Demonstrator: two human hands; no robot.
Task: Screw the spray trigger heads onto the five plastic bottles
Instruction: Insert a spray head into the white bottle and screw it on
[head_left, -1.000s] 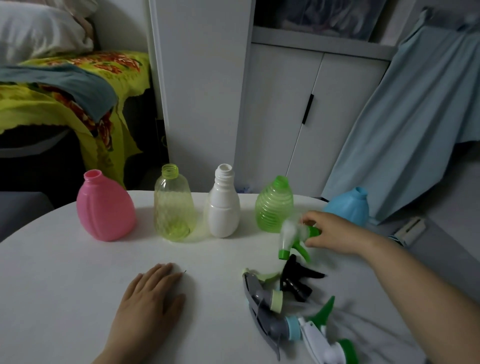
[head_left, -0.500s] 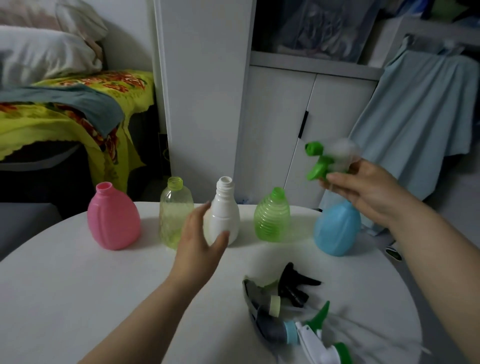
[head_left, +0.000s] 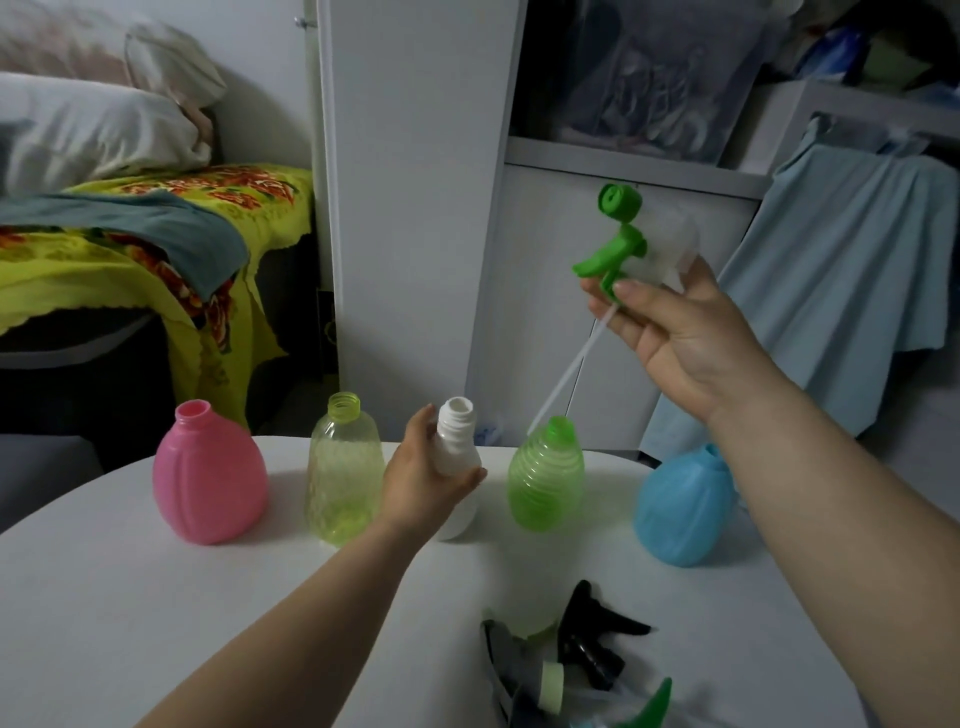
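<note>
Several capless bottles stand in a row on the white table: pink bottle, clear yellow bottle, white bottle, ribbed green bottle, blue bottle. My left hand is wrapped around the white bottle's body. My right hand holds a green-and-white trigger head high above the green bottle, its thin dip tube slanting down toward that bottle's neck. More trigger heads lie loose at the table's near right.
A white cabinet stands behind the table. A pale blue cloth hangs at the right. A bed with a yellow flowered cover is at the left.
My left hand rose from the tabletop and closed around the white bottle. My right hand lifted the green-and-white trigger head off the table, up above the bottles.
</note>
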